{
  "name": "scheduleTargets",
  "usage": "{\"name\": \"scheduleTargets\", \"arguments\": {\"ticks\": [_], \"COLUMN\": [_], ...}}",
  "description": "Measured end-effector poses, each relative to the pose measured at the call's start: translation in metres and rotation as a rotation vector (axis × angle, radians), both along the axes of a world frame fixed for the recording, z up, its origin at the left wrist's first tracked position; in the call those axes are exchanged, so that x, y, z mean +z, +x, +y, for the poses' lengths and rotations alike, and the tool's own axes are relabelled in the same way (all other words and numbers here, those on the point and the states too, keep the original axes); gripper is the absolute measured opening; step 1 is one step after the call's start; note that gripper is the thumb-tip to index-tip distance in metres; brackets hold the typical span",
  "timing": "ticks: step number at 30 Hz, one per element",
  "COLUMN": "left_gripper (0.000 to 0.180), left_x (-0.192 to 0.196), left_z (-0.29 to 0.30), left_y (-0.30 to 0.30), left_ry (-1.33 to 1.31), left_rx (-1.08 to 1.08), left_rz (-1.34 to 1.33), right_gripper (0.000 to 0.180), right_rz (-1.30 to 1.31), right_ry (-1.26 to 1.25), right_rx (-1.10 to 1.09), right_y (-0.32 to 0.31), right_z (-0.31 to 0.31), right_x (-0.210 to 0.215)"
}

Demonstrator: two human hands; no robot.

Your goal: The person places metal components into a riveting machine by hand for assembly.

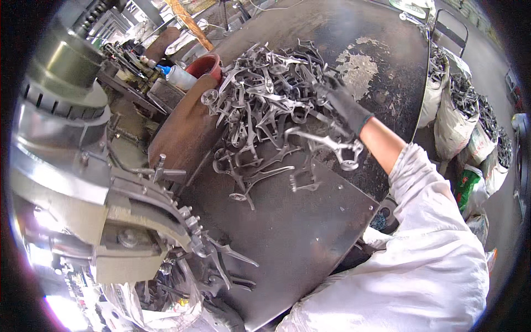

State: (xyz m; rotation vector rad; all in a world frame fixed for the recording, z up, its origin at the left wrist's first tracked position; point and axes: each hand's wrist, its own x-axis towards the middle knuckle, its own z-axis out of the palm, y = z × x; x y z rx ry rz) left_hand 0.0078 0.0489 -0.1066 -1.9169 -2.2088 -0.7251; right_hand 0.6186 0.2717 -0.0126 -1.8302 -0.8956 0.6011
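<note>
My right hand (pixel 347 104), in a dark glove, reaches over the right side of a heap of grey metal castings (pixel 265 94) shaped like plier handles. Motion smears its fingers, so I cannot make out a grip. Below the wrist lies a loose, blurred casting (pixel 332 145). Several others, such as a long-handled casting (pixel 246 180), lie apart from the heap on the metal plate (pixel 276 238). A dark shape at the lower edge, beside the machine, may be my left glove (pixel 224 315); its fingers are hidden. Near it, handle-like castings (pixel 227 260) stick out by the machine.
A large machine (pixel 72 166) fills the left side. Behind the heap stand a red bowl (pixel 204 66) and a white bottle with a blue cap (pixel 180 76). Sacks (pixel 456 124) full of castings line the right. A white bag (pixel 160 315) with castings sits below the machine.
</note>
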Motion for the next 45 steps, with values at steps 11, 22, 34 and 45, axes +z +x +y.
{"name": "scheduleTargets", "arguments": {"ticks": [11,22,34,45], "left_gripper": [0.04,0.054,0.034,0.044], "left_x": [0.048,0.034,0.045,0.033], "left_z": [0.006,0.002,0.014,0.004], "left_y": [0.049,0.039,0.048,0.042], "left_ry": [-0.12,-0.169,-0.092,-0.091], "left_rx": [0.046,0.085,0.043,0.118], "left_rz": [-0.404,-0.244,-0.384,-0.236], "right_gripper": [0.075,0.064,0.039,0.083], "right_rz": [0.369,-0.57,0.27,-0.801], "right_ry": [-0.024,0.824,0.475,0.642], "right_rx": [0.317,0.461,1.285,0.6], "right_y": [-0.107,-0.118,-0.139,-0.103], "right_z": [-0.053,0.031,0.131,0.194], "right_x": [0.008,0.234,0.357,0.355]}}
